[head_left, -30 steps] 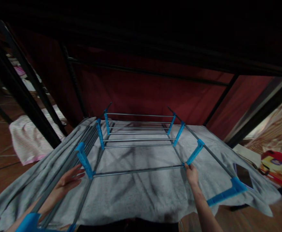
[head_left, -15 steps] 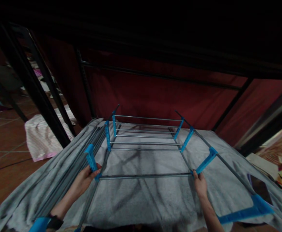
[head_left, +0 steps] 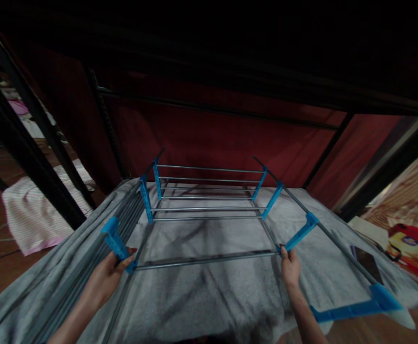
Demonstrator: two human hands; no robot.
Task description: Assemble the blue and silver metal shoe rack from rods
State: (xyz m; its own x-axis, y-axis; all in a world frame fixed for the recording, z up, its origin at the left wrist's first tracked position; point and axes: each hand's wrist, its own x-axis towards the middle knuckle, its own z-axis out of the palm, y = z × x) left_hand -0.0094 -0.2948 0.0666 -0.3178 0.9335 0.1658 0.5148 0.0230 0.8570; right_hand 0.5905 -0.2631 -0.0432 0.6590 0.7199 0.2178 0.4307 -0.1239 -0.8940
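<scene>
A rack frame of grey metal tubes [head_left: 209, 260] and blue plastic brackets lies on a grey blanket [head_left: 223, 296]. My left hand [head_left: 106, 277] grips the near left blue bracket [head_left: 115, 239] close to its lower end. On the other side my right hand [head_left: 290, 267] is closed around the lower end of the near right blue bracket [head_left: 300, 234]. One cross tube runs between these two brackets. Farther back, several more tubes join two pairs of brackets. Another blue bracket [head_left: 359, 306] sits at the near right end of the side tube.
Several loose grey tubes [head_left: 83, 267] lie along the blanket's left side. A phone [head_left: 367, 263] rests at the right, near a red and yellow bag [head_left: 415, 251]. Dark metal posts [head_left: 33, 148] rise at the left, and a red cloth [head_left: 216, 143] hangs behind.
The view has shifted a little to the right. The near left bracket tilts more to the left, with my left hand still on it. My right hand keeps its hold.
</scene>
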